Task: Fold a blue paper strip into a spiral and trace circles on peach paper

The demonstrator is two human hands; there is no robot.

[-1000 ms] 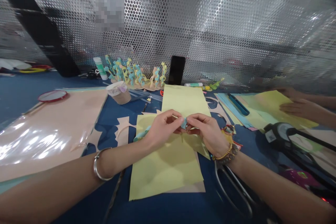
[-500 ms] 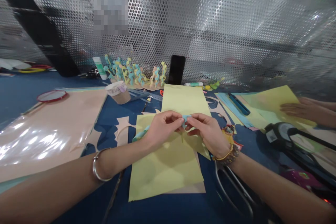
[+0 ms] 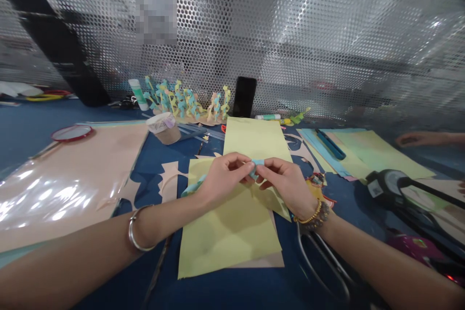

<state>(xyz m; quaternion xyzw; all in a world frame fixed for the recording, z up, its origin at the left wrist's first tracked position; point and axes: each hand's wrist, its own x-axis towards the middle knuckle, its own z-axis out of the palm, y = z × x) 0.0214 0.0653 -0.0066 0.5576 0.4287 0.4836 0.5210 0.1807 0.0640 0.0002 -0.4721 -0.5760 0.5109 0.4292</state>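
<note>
A small piece of light-blue paper is pinched between the fingertips of my left hand and my right hand. Both hands are closed on it, thumbs and index fingers meeting at the middle, so part of the paper is hidden. Below them lies a yellow sheet, over a pale pink sheet whose edge shows. Another yellow sheet lies just beyond. By my left forearm is a curled light-blue paper strip. Large scissors rest beside my right wrist, their blades hidden.
Twisted paper stems stand at the back beside a glue stick, a lidded cup and a phone. Pink sheets under plastic lie left. Rightward are coloured sheets, a blue cutter, a black device and another person's hand.
My hands stay nearly in place, with the blue paper shifting slightly between my fingertips. At the right, the yellow sheet the other person was lifting is gone from view, and that person's hand has moved.
</note>
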